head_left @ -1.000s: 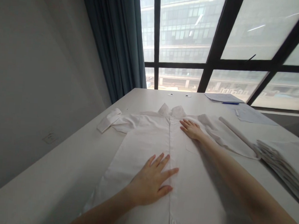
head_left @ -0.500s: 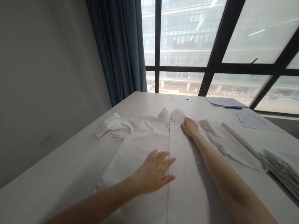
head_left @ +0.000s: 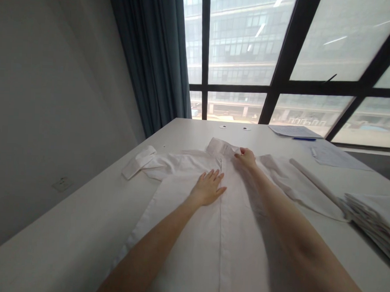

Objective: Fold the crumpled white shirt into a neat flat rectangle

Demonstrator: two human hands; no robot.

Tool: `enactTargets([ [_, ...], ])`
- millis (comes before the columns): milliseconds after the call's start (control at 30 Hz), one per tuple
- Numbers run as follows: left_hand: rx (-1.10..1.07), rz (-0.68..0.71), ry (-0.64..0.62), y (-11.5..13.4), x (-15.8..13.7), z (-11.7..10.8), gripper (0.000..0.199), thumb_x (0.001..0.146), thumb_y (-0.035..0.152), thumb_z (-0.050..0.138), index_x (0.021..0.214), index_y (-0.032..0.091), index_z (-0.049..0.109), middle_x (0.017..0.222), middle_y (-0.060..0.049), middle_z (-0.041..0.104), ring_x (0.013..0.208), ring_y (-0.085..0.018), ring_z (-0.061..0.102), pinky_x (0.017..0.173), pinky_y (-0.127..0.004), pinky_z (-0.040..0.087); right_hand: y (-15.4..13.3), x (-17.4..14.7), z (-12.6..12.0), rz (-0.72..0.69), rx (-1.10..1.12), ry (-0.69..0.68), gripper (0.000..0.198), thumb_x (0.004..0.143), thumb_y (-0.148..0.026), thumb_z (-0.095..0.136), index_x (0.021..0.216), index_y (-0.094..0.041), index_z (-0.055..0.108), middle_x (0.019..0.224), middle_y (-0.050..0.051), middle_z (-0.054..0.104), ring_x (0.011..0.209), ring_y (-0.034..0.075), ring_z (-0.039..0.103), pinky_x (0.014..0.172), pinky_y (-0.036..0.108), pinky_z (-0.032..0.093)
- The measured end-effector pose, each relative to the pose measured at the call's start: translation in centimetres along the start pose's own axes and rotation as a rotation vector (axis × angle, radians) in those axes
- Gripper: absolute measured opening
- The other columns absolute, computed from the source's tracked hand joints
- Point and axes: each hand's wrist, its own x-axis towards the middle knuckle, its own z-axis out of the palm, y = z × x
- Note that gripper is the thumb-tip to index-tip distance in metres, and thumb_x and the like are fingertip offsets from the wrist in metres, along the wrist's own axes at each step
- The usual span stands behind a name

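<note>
A white long-sleeved shirt [head_left: 191, 224] lies front up on the white table, its collar pointing away from me towards the window. My left hand [head_left: 208, 188] rests flat on the chest beside the button placket, fingers spread. At the collar [head_left: 226, 147], my right hand [head_left: 246, 158] pinches the right-hand corner between thumb and fingers. The left-side sleeve is bent, with its cuff [head_left: 138, 162] lying out on the table. To the right, the other sleeve [head_left: 281, 179] stretches away, partly hidden behind my right forearm.
The white table [head_left: 112, 220] reaches to the window. A stack of folded cloth or paper [head_left: 374, 225] sits at its right edge, near a long pale strip [head_left: 317, 183]. Papers [head_left: 341, 156] and a blue pen [head_left: 304, 139] lie at the back right. A blue curtain [head_left: 154, 56] hangs behind.
My left hand has slid up the shirt towards the collar. My right hand has taken the collar corner, and the collar now stands more closed and turned.
</note>
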Motion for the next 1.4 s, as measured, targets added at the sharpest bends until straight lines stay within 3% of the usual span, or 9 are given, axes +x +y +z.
enactTargets([
  [167,-0.221,-0.081,0.191,-1.2,0.5,0.6,0.062,0.092,0.036,0.049,0.147,0.015,0.03,0.15,-0.016,0.041,0.14,-0.025,0.037,0.116,-0.044,0.027,-0.6,-2.6,-2.7,-0.211,0.072,-0.036,0.034,0.094,-0.035,0.059,0.123,-0.017,0.057,0.123,0.009,0.06,0.102,0.022,0.062,0.085,0.043,0.054],
  [367,-0.449,-0.242,0.421,-2.7,1.6,0.9,0.074,0.09,0.016,0.044,0.153,0.017,0.006,0.147,-0.021,0.039,0.122,-0.021,0.056,0.092,-0.033,0.053,0.1,-8.3,-3.7,-0.333,0.023,-0.081,0.031,0.094,-0.034,0.059,0.121,-0.018,0.059,0.122,0.009,0.06,0.103,0.022,0.062,0.087,0.044,0.053],
  [533,-0.532,-0.197,0.534,-2.6,1.5,0.5,0.078,0.081,0.007,0.044,0.153,0.024,0.02,0.15,-0.011,0.038,0.122,-0.019,0.054,0.098,-0.031,0.049,0.3,-10.7,-3.0,-0.372,-0.062,-0.094,0.033,0.091,-0.029,0.061,0.122,-0.018,0.058,0.122,0.009,0.062,0.113,0.025,0.057,0.096,0.049,0.045],
  [633,-0.468,-0.169,0.496,-2.5,1.5,0.1,0.064,0.082,0.007,0.038,0.144,0.022,0.043,0.143,-0.006,0.049,0.125,-0.017,0.052,0.105,-0.031,0.044,0.1,-10.8,-3.1,-0.394,-0.104,-0.1,0.041,0.085,-0.017,0.062,0.125,-0.021,0.06,0.125,0.009,0.063,0.123,0.028,0.051,0.104,0.048,0.037],
  [733,-0.414,-0.191,0.433,-2.5,1.8,0.1,0.051,0.087,0.011,0.034,0.133,0.015,0.056,0.136,-0.009,0.057,0.127,-0.02,0.051,0.11,-0.034,0.039,0.1,-10.7,-3.4,-0.405,-0.134,-0.12,0.036,0.085,-0.013,0.058,0.118,-0.025,0.066,0.126,0.007,0.064,0.123,0.026,0.051,0.105,0.044,0.036],
  [867,-0.317,-0.223,0.375,-2.4,2.1,0.4,0.045,0.093,0.021,0.037,0.132,0.01,0.056,0.137,-0.013,0.056,0.132,-0.024,0.047,0.112,-0.038,0.034,0.6,-10.8,-3.5,-0.35,-0.162,-0.087,0.023,0.092,-0.021,0.056,0.112,-0.022,0.067,0.126,0.007,0.062,0.12,0.024,0.053,0.104,0.047,0.039],
  [1000,-0.197,-0.247,0.33,-2.1,1.8,0.9,0.048,0.092,0.028,0.045,0.136,0.01,0.052,0.137,-0.017,0.054,0.131,-0.029,0.046,0.112,-0.042,0.033,1.0,-11.1,-3.4,-0.275,-0.164,-0.037,0.028,0.094,-0.034,0.058,0.117,-0.019,0.061,0.128,0.009,0.058,0.113,0.024,0.057,0.096,0.048,0.047],
  [1233,-0.071,-0.285,0.238,-3.1,3.1,0.6,0.05,0.094,0.031,0.042,0.141,0.016,0.046,0.142,-0.012,0.051,0.132,-0.028,0.044,0.11,-0.041,0.034,0.8,-11.1,-3.4,-0.286,-0.107,-0.075,0.027,0.095,-0.033,0.057,0.118,-0.02,0.061,0.129,0.009,0.058,0.11,0.022,0.059,0.093,0.046,0.05],
  [1400,0.01,-0.325,0.164,-4.3,5.4,0.1,0.052,0.094,0.038,0.042,0.143,0.019,0.045,0.146,-0.014,0.046,0.134,-0.033,0.04,0.108,-0.049,0.032,1.3,-10.6,-2.7,-0.287,-0.113,-0.09,0.03,0.095,-0.034,0.057,0.122,-0.02,0.059,0.129,0.009,0.057,0.108,0.022,0.06,0.09,0.045,0.051],
])
